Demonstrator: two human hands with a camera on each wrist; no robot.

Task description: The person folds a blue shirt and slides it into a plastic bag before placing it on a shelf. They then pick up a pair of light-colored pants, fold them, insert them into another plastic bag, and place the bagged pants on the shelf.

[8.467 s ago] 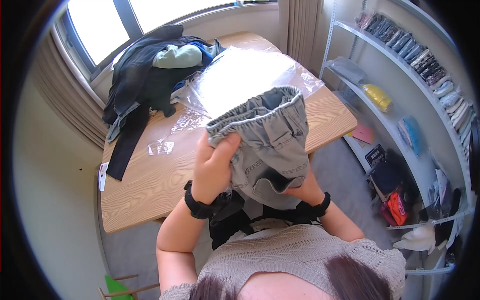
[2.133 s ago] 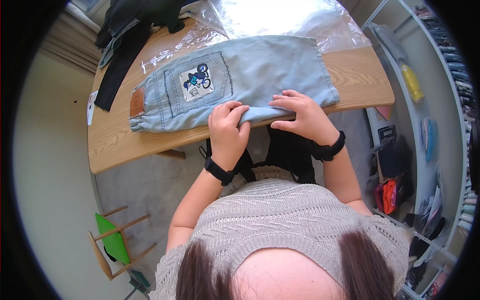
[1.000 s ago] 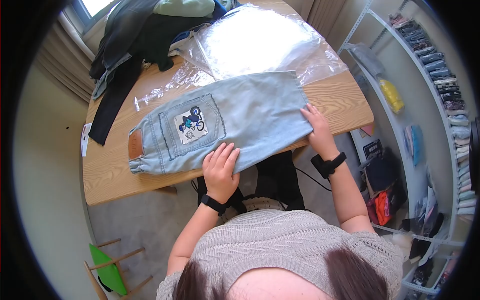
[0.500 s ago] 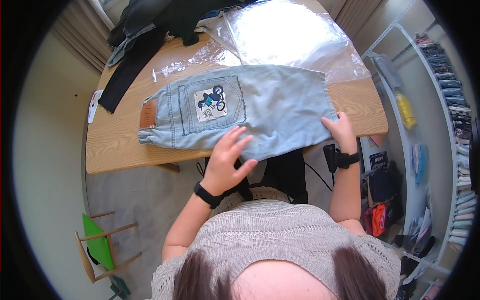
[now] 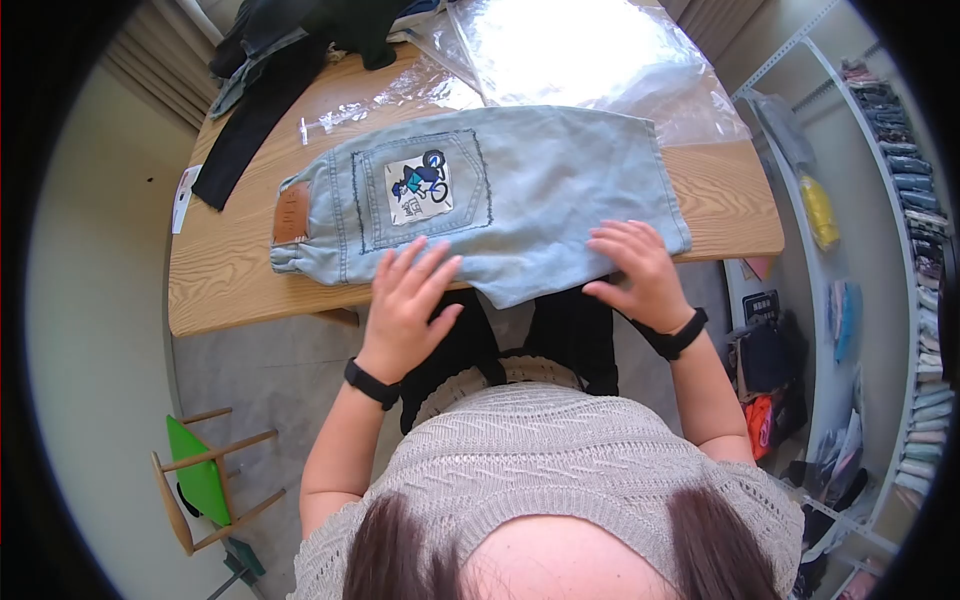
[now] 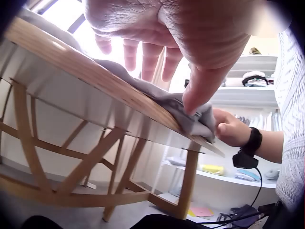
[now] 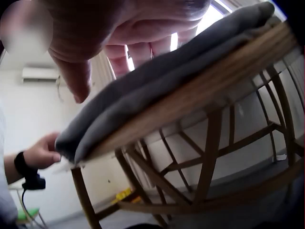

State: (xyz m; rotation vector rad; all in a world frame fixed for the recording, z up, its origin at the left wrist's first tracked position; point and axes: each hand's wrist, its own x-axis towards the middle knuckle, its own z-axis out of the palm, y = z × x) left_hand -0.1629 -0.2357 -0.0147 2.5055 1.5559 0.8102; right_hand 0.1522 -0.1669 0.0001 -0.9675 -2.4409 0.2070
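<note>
Light blue denim shorts, folded in half lengthwise, lie across the table with the elastic waistband to the left and the leg hem to the right. A back pocket with a cycling patch faces up, and a brown leather label sits at the waist. The crotch corner hangs a little over the table's near edge. My left hand has its fingers spread, fingertips at the near side of the shorts below the pocket. My right hand lies with straight fingers over the leg near the hem. Neither hand grips the cloth.
Clear plastic bags lie shining behind the shorts. A heap of dark clothes fills the back left, a black sleeve or leg trailing forward. Metal shelves with packed garments stand on the right. A green-seated chair is at the lower left.
Earlier the shorts were held up, greyish side out; now they lie folded flat. In the last half second my right hand left the hem corner and moved left; my left hand shifted left.
</note>
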